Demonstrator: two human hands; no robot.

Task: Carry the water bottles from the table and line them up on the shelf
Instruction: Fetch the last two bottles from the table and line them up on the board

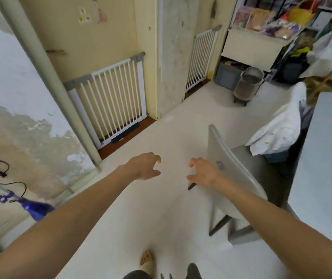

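Note:
No water bottle shows in the head view. Both my arms reach forward over the pale floor. My left hand (146, 166) hangs in the air with loosely curled fingers and holds nothing. My right hand (202, 172) is also empty, its fingers spread and slightly bent, just left of the backrest of a grey chair (224, 168). A grey table (322, 158) runs along the right edge. A cluttered shelf (262, 27) stands at the far right.
Two white barred gates (110, 101) (201, 57) stand against the yellow wall. A metal bin (246, 85) and a grey crate (226, 74) sit below the shelf. White cloth (278, 129) lies on the chair seat. A blue-ended pole (30, 206) lies at left. The floor between is open.

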